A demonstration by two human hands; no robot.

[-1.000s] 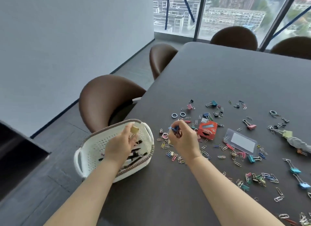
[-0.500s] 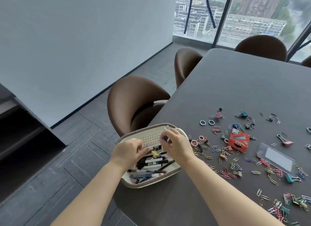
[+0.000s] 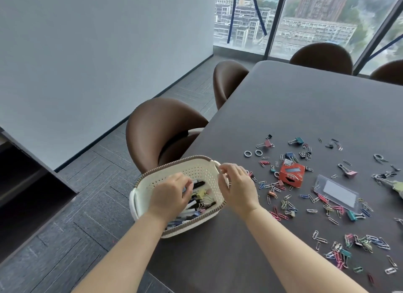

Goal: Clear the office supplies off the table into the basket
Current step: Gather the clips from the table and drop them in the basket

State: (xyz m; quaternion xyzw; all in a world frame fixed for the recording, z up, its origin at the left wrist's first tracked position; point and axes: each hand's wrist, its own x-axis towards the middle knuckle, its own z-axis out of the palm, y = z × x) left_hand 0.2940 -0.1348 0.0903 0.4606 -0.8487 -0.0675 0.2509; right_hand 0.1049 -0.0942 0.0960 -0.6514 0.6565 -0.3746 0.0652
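Dropping step: both hands are at the basket, so a deposit is judged under way or just finished.
Basket: white, perforated, brown-rimmed; it sits at the near left edge of the table, with pens and other small items inside.
Left hand: over the basket's contents, fingers curled down among the pens; whether they pinch anything cannot be told.
Right hand: at the basket's right rim, beside the handle; fingers loosely curled and apart, nothing visible between them.
Remaining on table: paper clips strewn right of the basket, binder clips, two rings, a red box, a clear card sleeve.
Progress: judged early to middling, since much is uncleared.
Next move: probably a reach to the clips nearest the basket; thin, flat clips call for a fingertip pinch or a sweep into a pile.
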